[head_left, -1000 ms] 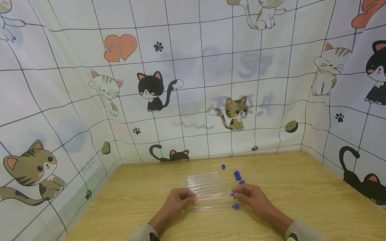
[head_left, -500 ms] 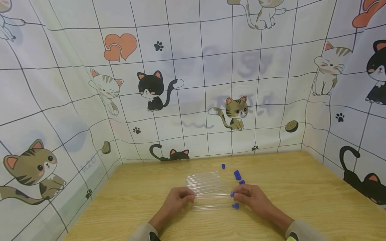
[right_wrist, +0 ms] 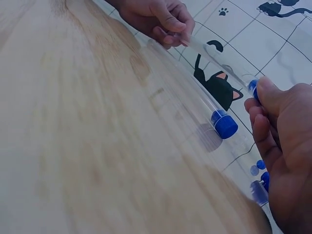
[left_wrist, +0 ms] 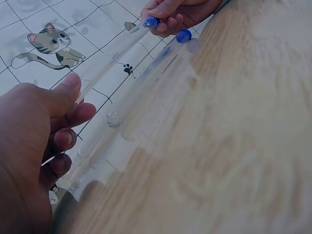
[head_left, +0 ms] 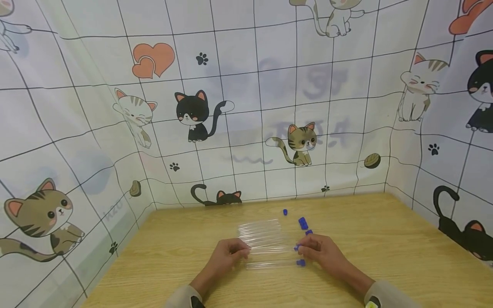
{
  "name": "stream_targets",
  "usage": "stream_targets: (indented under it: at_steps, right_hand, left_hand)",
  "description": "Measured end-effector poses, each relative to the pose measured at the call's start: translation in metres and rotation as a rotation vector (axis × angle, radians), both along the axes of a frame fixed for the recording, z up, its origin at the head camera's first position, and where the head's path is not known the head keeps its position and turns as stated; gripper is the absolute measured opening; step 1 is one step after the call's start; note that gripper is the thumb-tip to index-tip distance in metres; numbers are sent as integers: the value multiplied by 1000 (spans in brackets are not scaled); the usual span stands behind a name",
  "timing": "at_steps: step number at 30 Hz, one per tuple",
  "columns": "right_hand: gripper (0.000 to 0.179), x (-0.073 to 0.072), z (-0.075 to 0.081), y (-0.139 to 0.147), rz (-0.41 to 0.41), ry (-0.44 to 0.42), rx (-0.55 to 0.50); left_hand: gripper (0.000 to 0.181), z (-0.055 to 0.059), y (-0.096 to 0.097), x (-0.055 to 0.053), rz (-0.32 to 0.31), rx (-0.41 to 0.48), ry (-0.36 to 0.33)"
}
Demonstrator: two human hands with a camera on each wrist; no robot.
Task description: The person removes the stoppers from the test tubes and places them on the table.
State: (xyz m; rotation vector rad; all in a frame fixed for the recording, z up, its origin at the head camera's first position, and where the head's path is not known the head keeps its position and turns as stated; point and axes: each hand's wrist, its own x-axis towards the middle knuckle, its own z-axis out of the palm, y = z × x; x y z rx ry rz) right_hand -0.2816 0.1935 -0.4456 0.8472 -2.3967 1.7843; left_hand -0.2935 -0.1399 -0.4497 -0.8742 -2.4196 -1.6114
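Observation:
Between my hands is a clear test tube (left_wrist: 116, 59), held level just above the table. My left hand (head_left: 230, 254) pinches its far left end between thumb and fingers. At the other end my right hand (head_left: 322, 253) pinches a blue cap (right_wrist: 253, 89), which sits at the tube's mouth. Nearer to me, a second clear tube (right_wrist: 187, 87) lies on the table with a blue cap (right_wrist: 225, 126) on its right end. Beyond the held tube, several clear tubes (head_left: 259, 231) lie side by side without caps showing.
Several loose blue caps lie on the wooden table (head_left: 173, 239): a single cap (head_left: 285, 212) at the back, a cluster (head_left: 303, 223) right of the tubes, and one cap (head_left: 309, 232) just behind my right hand. A cat-print cloth (head_left: 246, 167) surrounds the table's back and sides.
Both hands keep nearly the same place and grip. The cap end of the held tube shifts very slightly; the tubes and caps on the table stay put.

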Motion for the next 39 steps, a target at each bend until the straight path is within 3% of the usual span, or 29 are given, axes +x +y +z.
stream_targets:
  at_steps: [6,14,17,23,30,35,39]
  right_hand:
    - [23,1,1,-1,-71,-5,25]
    - [24,2,1,-3,-113,18,15]
    - [24,3,2,-4,-131,20,24]
    - [20,3,1,-4,-188,26,47]
    - [23,4,3,-3,-174,-1,43]
    - [24,4,3,-3,-161,2,46]
    - [24,3,3,-3,-157,7,28]
  left_hand:
    - [11,1,1,1,-1,-6,-13]
    - [12,24,6,21,-22,-1,-35]
    - [12,22,6,19,-28,6,-36]
    - [10,1,3,3,-19,14,-27]
    - [11,26,7,24,-25,29,-38]
    - [12,27,6,25,-31,15,-32]
    - [13,20,5,17,-36,13,-19]
